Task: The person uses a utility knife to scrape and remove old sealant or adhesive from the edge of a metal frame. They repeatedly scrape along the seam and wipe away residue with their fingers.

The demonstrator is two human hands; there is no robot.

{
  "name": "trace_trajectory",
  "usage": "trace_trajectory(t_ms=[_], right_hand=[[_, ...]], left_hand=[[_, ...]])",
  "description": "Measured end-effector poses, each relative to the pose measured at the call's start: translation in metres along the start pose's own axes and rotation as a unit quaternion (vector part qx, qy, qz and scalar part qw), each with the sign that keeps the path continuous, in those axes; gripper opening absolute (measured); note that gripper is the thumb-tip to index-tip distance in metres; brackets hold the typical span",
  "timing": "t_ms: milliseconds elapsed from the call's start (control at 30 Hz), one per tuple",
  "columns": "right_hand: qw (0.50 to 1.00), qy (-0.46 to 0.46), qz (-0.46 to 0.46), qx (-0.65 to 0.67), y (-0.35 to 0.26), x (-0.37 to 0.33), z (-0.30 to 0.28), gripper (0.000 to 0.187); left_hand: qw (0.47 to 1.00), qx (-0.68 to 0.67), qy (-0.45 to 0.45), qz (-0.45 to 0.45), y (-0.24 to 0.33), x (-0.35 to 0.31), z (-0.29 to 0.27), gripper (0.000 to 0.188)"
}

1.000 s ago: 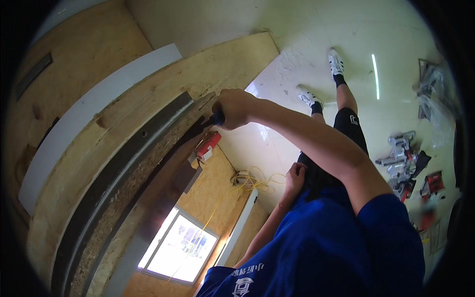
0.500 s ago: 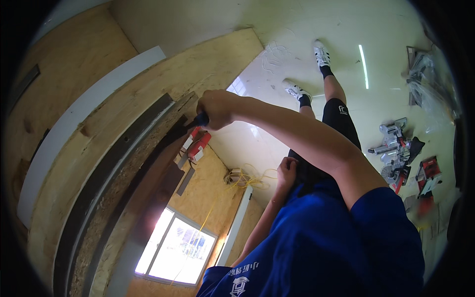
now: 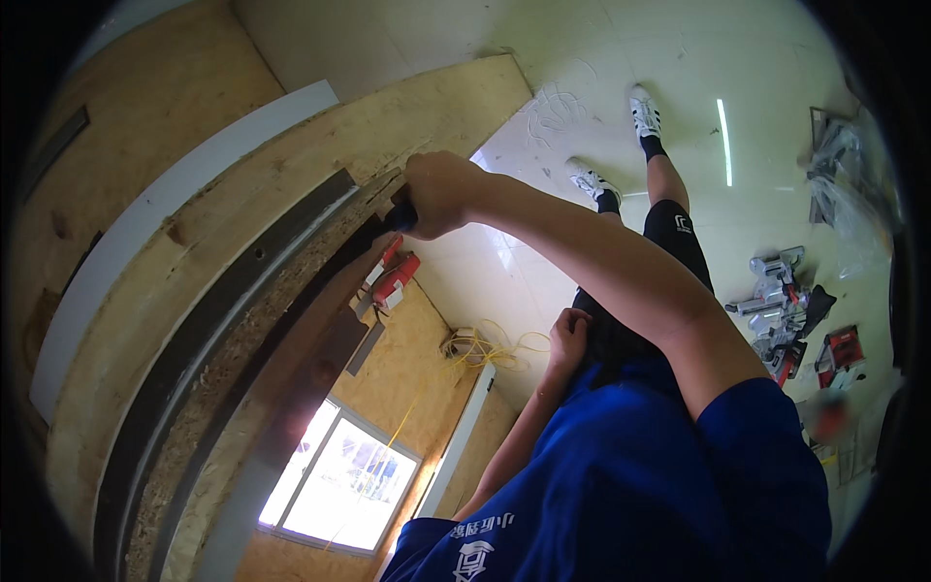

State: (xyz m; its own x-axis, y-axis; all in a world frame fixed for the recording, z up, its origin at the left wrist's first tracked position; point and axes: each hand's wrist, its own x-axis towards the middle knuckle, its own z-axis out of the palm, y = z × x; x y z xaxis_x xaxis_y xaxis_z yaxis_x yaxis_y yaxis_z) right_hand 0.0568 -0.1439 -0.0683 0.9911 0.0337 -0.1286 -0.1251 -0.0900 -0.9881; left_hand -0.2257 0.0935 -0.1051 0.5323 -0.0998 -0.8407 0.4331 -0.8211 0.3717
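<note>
My right hand (image 3: 441, 194) is closed round the black handle (image 3: 401, 213) of a tool. It is at the end of a layered board edge, where a rough chipboard strip (image 3: 218, 388) runs beside a dark metal strip (image 3: 281, 238). The tool's working part cannot be made out clearly against the dark band along the board. My left hand (image 3: 569, 335) is low at my waist, against my black shorts (image 3: 669, 238), its fingers curled in and nothing visible in them.
A pale wooden panel (image 3: 436, 107) and a white strip (image 3: 184, 184) lie beyond the board. Below it are a red box-like object (image 3: 398, 278), a coiled yellow cord (image 3: 485, 349) and a window (image 3: 339, 475). At right, a mitre saw (image 3: 776, 301) and red tool (image 3: 839, 354) stand on the floor.
The view has shifted slightly, and the board and my right hand appear a little higher and farther right. Both hands keep their closed shape, the right still on the black handle.
</note>
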Motion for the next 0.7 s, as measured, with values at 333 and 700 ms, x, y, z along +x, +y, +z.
trace_trajectory(t_ms=[333, 700], right_hand=[[0.998, -0.015, 0.016, 0.061, -0.015, -0.006, 0.028, 0.028], [0.999, -0.043, 0.025, 0.001, -0.031, -0.015, 0.015, 0.023]], left_hand=[[0.999, 0.029, -0.011, 0.008, 0.016, 0.002, 0.001, 0.025], [1.000, -0.014, -0.017, -0.015, 0.009, 0.004, -0.004, 0.020]])
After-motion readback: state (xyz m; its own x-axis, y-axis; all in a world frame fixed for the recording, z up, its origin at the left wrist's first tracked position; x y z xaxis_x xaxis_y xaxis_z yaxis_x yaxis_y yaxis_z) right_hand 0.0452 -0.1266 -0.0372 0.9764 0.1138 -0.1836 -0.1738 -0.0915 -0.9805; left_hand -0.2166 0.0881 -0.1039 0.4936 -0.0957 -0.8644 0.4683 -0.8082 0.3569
